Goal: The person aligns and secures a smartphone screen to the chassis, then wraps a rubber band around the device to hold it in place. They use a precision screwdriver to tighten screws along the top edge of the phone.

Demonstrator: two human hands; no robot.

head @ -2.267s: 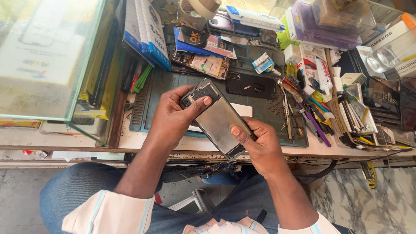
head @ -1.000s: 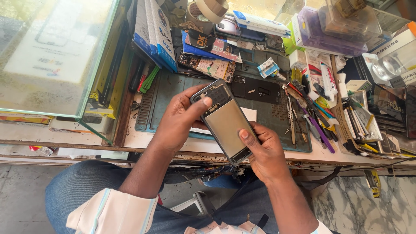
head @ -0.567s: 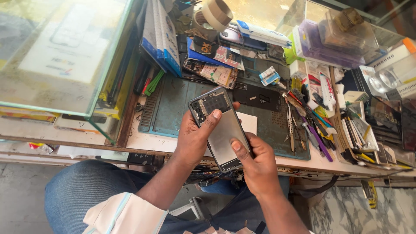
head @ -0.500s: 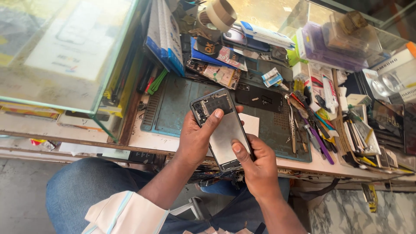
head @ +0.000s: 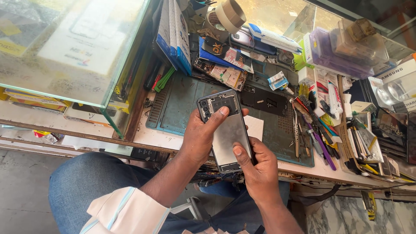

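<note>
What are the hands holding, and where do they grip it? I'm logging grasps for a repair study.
An opened smartphone: left hand wraps its left edge, thumb near the top; right hand grips the lower right, thumb on its middle.

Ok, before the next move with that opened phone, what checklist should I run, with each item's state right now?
1. Left hand grips the opened phone from the side: ok.
2. Right hand supports its lower end, thumb on the metal plate: ok.
3. Phone held over the green work mat, not past the bench edge: ok.
4. Tweezers and tools within reach at right: ok.
5. Loose screws or parts in the phone: cannot tell.
</note>
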